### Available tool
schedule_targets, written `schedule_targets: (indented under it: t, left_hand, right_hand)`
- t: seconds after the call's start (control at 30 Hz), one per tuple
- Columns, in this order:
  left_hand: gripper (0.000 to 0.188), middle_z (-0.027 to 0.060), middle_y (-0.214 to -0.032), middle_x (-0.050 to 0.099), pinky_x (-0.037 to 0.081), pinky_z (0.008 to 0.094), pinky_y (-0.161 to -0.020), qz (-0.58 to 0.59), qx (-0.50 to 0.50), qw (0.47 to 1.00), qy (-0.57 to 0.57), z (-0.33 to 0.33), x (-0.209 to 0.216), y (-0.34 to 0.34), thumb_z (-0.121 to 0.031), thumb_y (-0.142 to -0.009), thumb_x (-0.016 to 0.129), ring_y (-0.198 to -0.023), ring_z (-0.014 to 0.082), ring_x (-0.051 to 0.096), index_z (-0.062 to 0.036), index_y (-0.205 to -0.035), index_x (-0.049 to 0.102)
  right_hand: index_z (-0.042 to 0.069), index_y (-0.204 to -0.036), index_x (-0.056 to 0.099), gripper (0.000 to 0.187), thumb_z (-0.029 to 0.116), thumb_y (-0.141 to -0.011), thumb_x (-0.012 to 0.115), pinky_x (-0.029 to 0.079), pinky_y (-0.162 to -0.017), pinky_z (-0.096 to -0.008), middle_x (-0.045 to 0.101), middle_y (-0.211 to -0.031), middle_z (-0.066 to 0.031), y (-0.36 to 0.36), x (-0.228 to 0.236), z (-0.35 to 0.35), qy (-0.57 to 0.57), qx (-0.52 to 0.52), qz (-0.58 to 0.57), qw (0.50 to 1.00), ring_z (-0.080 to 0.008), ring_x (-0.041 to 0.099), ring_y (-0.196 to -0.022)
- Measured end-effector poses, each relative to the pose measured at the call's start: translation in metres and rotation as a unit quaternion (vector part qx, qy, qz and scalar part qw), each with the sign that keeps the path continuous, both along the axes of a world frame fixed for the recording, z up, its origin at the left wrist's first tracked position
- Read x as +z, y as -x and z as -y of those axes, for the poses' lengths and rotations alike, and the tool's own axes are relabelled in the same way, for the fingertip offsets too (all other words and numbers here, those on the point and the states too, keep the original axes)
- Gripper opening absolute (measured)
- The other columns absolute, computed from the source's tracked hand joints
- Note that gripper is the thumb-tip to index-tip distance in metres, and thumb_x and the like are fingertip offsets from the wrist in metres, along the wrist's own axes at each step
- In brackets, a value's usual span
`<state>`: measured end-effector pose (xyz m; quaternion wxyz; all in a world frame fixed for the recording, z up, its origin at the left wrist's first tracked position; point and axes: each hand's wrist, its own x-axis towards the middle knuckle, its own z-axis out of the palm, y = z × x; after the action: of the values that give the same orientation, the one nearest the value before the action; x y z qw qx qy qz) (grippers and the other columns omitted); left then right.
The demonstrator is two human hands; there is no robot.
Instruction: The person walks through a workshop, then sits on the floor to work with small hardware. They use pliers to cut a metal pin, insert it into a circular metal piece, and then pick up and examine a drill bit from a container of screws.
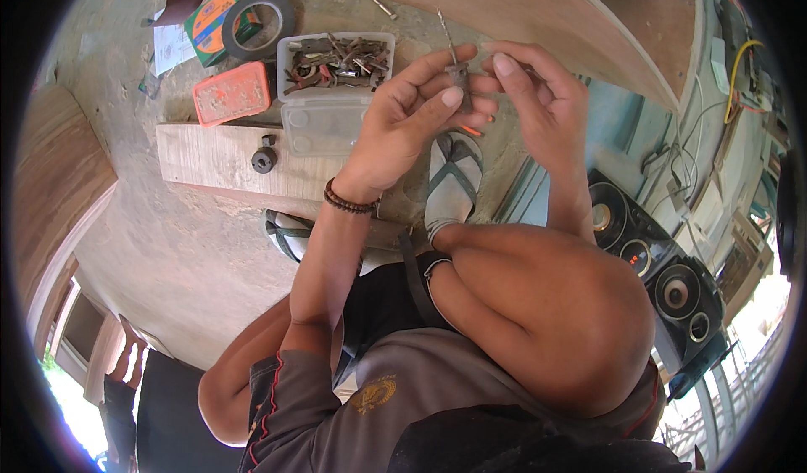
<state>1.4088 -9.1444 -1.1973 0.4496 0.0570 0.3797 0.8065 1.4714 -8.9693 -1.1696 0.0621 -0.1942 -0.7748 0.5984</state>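
Observation:
My left hand is closed around a thin drill bit whose lower end sits in a dark metal piece, perhaps an arbor. The bit points upward and away from me. Close beside it, my right hand has its thumb and index finger drawn together near the left fingertips. Whether anything small is pinched there is hidden. Just left of my left hand stands a clear plastic box full of small metal bits and rusty pieces, with its lid folded toward me.
A wooden plank bears a black round metal part. Near it are an orange case, a black tape roll and a green-orange box. A curved wooden panel rises ahead; speakers stand at right.

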Motion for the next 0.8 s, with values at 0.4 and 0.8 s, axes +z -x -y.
schedule_targets:
  t: [0.4,0.8]
  left_hand:
    - [0.046,0.0180,-0.122,0.064,0.056,0.0341,-0.092,-0.092,-0.044,0.995,0.018,0.007,-0.002,-0.001,-0.004,-0.103,0.049,-0.106,0.0218,0.067,0.0023,-0.148,0.040]
    - [0.039,0.0166,-0.110,0.070,0.054,0.0332,-0.086,-0.344,0.027,0.926,0.155,0.002,0.007,-0.002,0.004,-0.097,0.052,-0.099,0.0235,0.069,0.0010,-0.135,0.055]
  right_hand:
    - [0.002,-0.109,0.073,0.021,0.018,-0.096,0.069,0.052,-0.073,-0.0261,0.066,-0.099,-0.0044,0.012,0.004,-0.003,0.071,0.048,-0.039,0.996,-0.0115,0.064,-0.089]
    - [0.007,-0.103,0.077,0.015,0.013,-0.090,0.073,0.051,-0.070,-0.0290,0.063,-0.095,-0.0065,0.013,0.013,-0.008,-0.089,0.117,-0.126,0.981,-0.0166,0.062,-0.082]
